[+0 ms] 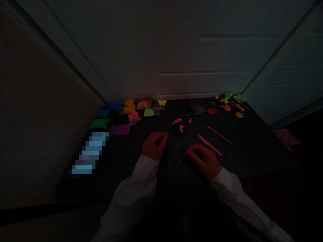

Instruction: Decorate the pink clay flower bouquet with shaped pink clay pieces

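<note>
The scene is very dark. My left hand (154, 145) rests on a black ribbed mat (252, 151) with its fingers curled loosely. Whether it holds anything I cannot see. My right hand (205, 160) lies knuckles-up on the mat, fingers bent down, just left of a pink plastic knife (210, 145). A thin pink stick (219, 134) lies beyond the knife. Small pink clay pieces (179, 123) sit just ahead of my left hand. Both arms wear white sleeves.
Several coloured clay packets (126, 114) are spread at the mat's far left. Small bright clay figures and moulds (230, 102) stand at the far right, beside a red lump (212, 111). A white panelled door (189, 60) rises behind the mat. A blurred patch (89, 153) lies at left.
</note>
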Demonstrator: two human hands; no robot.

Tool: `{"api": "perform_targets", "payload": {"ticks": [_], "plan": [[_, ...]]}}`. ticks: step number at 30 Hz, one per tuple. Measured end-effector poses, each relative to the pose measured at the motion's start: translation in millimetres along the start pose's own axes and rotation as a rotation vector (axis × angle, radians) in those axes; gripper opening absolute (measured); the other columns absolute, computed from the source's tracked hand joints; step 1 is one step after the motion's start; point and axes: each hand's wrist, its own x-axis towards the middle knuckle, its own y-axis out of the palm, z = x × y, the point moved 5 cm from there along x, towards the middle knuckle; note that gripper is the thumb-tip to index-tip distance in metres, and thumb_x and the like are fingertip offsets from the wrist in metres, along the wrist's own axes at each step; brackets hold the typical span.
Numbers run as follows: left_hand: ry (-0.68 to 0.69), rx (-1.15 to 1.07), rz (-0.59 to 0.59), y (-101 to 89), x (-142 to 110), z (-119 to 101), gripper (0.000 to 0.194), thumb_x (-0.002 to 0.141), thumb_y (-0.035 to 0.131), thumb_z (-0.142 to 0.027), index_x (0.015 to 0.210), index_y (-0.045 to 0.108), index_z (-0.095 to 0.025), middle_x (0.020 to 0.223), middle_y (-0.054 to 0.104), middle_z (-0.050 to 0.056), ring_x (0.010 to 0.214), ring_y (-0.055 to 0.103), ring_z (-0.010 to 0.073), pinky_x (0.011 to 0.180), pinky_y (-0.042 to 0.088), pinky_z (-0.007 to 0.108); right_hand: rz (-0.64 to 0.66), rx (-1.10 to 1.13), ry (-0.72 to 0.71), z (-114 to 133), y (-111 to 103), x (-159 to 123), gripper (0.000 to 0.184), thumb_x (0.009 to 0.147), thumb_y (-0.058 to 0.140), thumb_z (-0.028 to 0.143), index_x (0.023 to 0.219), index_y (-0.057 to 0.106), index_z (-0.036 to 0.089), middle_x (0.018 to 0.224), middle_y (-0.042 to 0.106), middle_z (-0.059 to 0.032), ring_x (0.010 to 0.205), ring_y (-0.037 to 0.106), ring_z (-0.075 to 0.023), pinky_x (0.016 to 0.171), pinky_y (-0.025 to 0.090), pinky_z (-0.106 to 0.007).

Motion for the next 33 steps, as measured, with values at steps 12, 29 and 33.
{"api": "perform_targets", "payload": {"ticks": [12, 29, 33], "plan": [[-0.693, -0.986, 0.346, 71.9, -51, -5, 0.021, 0.062, 0.064, -0.034, 0.07, 0.065, -0.015, 0.064, 0.061, 0.003, 0.059, 0.053, 0.011, 0.058, 0.041, 0.025, -0.068, -0.114, -0.252, 11, -2, 2, 0.016, 0.077, 0.05, 0.021, 0.089, 0.062, 0.022, 0.077, 0.059, -0.0038, 0.076, 0.054, -0.0158, 0.068, 0.045, -0.032], [-0.502, -0.72, 0.16, 34.7, -49, 17, 0.023, 0.068, 0.057, -0.034, 0.085, 0.064, -0.02, 0.073, 0.066, 0.003, 0.058, 0.054, 0.0116, 0.061, 0.043, 0.026, -0.179, -0.099, -0.132, 3, -7, 3, 0.015, 0.078, 0.048, 0.021, 0.088, 0.059, 0.022, 0.084, 0.057, -0.0045, 0.081, 0.053, -0.0171, 0.073, 0.043, -0.033], [-0.57, -0.708, 0.207, 35.9, -49, 16, 0.018, 0.06, 0.065, -0.031, 0.076, 0.065, -0.023, 0.074, 0.067, 0.002, 0.068, 0.058, 0.0148, 0.066, 0.045, 0.027, -0.187, -0.089, -0.12, 4, -8, 3, 0.015, 0.078, 0.048, 0.02, 0.088, 0.059, 0.022, 0.084, 0.057, -0.0042, 0.081, 0.053, -0.0169, 0.072, 0.043, -0.033]]}}
